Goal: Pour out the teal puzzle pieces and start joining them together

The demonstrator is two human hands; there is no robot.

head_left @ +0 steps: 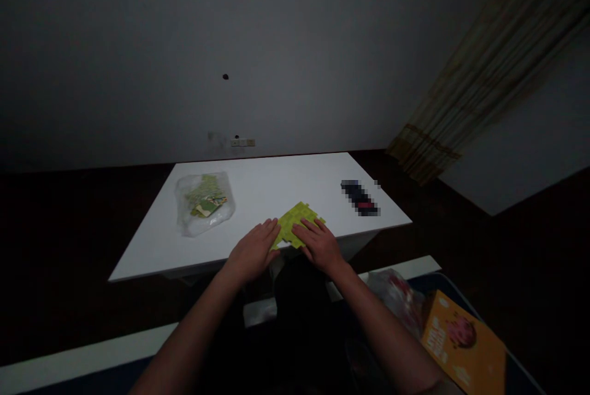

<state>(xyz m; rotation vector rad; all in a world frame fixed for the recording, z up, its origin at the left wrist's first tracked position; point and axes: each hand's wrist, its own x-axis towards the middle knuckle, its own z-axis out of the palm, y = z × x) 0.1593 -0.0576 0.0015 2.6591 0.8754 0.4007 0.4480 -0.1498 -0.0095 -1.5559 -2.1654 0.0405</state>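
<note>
A sheet of joined yellow-green jigsaw puzzle pieces (pixel 289 220) lies at the front edge of the white table, its near corner reaching the edge. My left hand (pixel 252 252) rests at the sheet's left side, fingers stretched out along it and thumb towards the table's edge. On the right part of the sheet lies my right hand (pixel 321 246), fingers spread on top and thumb by the near edge. Whether either thumb is under the sheet cannot be made out. Left of my hands, a clear plastic bag (pixel 184 218) contains more yellow-green pieces and a patterned green piece (pixel 208 206).
The white table (pixel 276 177) stands before a wall with sockets (pixel 243 142). A pixelated dark object (pixel 361 198) lies at the table's right. Beside my right forearm are a plastic bag (pixel 391 290) and an orange puzzle box (pixel 461 346). A curtain (pixel 465 100) hangs at the right.
</note>
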